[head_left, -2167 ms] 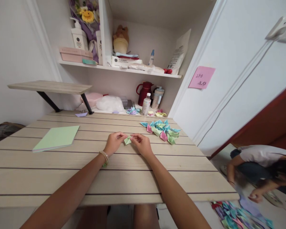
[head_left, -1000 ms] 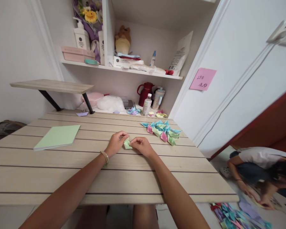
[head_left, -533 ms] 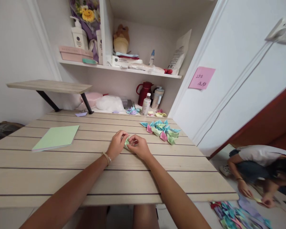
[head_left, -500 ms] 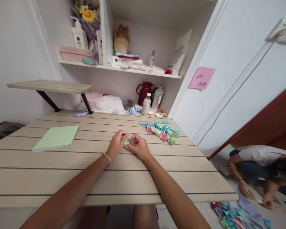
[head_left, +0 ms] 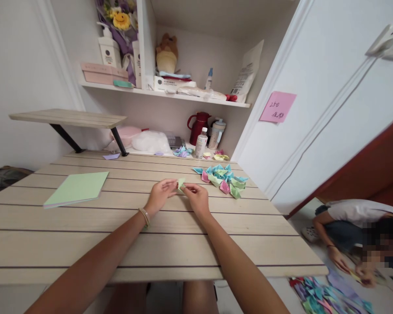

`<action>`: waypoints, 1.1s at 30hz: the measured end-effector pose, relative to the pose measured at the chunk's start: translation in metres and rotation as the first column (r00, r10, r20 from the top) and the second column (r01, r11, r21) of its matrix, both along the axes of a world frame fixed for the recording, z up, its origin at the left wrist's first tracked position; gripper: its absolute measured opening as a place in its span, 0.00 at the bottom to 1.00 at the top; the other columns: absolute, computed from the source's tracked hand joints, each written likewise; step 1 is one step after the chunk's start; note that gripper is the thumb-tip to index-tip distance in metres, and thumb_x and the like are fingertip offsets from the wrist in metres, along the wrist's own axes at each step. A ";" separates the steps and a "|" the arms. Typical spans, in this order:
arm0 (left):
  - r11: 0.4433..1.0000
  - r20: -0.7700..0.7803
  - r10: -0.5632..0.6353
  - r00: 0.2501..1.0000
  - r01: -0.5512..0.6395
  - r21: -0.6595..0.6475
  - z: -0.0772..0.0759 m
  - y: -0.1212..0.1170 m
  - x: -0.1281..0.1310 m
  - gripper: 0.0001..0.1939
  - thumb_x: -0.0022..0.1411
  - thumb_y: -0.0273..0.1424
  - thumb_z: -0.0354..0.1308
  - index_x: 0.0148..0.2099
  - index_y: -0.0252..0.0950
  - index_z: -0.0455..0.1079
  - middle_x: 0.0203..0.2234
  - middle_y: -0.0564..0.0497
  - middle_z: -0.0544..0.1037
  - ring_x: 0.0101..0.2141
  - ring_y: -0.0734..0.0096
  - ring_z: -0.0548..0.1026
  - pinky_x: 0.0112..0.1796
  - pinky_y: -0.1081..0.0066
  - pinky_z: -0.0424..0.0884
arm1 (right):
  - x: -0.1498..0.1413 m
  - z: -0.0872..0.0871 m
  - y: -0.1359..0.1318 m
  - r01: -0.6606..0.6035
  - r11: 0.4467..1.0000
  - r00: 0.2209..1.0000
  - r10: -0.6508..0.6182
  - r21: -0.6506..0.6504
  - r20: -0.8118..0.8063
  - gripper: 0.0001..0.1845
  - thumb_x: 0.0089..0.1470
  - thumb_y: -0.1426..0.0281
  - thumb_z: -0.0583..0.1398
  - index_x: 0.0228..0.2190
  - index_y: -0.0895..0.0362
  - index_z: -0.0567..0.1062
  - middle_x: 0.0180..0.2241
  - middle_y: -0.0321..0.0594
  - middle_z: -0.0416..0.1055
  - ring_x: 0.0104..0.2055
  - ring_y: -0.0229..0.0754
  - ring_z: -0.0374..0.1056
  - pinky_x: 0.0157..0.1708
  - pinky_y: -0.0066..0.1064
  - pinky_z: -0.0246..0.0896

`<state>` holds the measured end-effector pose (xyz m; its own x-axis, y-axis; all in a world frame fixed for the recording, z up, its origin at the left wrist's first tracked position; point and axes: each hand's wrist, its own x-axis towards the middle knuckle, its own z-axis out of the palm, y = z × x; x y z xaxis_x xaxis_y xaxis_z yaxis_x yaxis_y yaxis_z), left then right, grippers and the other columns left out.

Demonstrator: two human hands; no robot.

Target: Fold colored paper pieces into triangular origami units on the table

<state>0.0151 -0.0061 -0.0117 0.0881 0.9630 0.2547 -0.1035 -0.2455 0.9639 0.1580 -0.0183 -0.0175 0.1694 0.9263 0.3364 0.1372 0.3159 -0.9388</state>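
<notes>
A small piece of folded light green paper is pinched between the fingertips of my right hand, just above the middle of the table. My left hand is beside it on the left, fingers loosely apart. Its fingertips are close to the paper; whether they touch it I cannot tell. To the right of my hands lies a pile of folded paper pieces in blue, green and pink. A stack of light green paper sheets rests on the left of the slatted table.
A small raised shelf stands at the back left. Behind the table, a bottle, a red jug and a tumbler stand in the cabinet. At right, a person crouches by a colourful paper pile on the floor.
My left hand has loosened and drawn slightly left from the green paper. My right hand has turned the paper up, so more of it shows. The person at right has shifted slightly.
</notes>
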 end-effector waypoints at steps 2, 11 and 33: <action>0.993 0.035 -0.086 0.996 0.088 -0.075 0.000 0.000 -0.001 0.21 0.45 0.36 0.64 0.40 0.30 0.71 0.35 0.44 0.78 0.36 0.63 0.75 0.40 0.62 0.71 | 0.003 0.000 0.001 0.003 1.000 1.000 -0.003 -0.001 0.015 0.11 0.40 0.66 0.62 0.29 0.57 0.78 0.27 0.40 0.75 0.27 0.40 0.67 0.29 0.30 0.61; 0.994 -0.027 -0.104 0.994 0.103 -0.041 0.004 -0.003 -0.003 0.19 0.41 0.34 0.66 0.37 0.31 0.74 0.34 0.44 0.79 0.36 0.61 0.76 0.42 0.64 0.70 | 0.006 0.001 -0.001 -0.089 0.996 0.982 0.084 0.021 0.168 0.09 0.42 0.67 0.60 0.28 0.57 0.77 0.26 0.38 0.75 0.23 0.37 0.63 0.26 0.28 0.59; 0.986 0.024 -0.070 0.997 0.073 -0.148 0.001 -0.003 -0.001 0.16 0.40 0.33 0.66 0.33 0.31 0.71 0.27 0.48 0.77 0.29 0.69 0.75 0.35 0.67 0.72 | 0.010 0.000 0.004 -0.316 0.940 0.949 0.315 -0.128 -0.025 0.14 0.40 0.67 0.60 0.32 0.60 0.74 0.25 0.38 0.74 0.26 0.37 0.68 0.27 0.27 0.61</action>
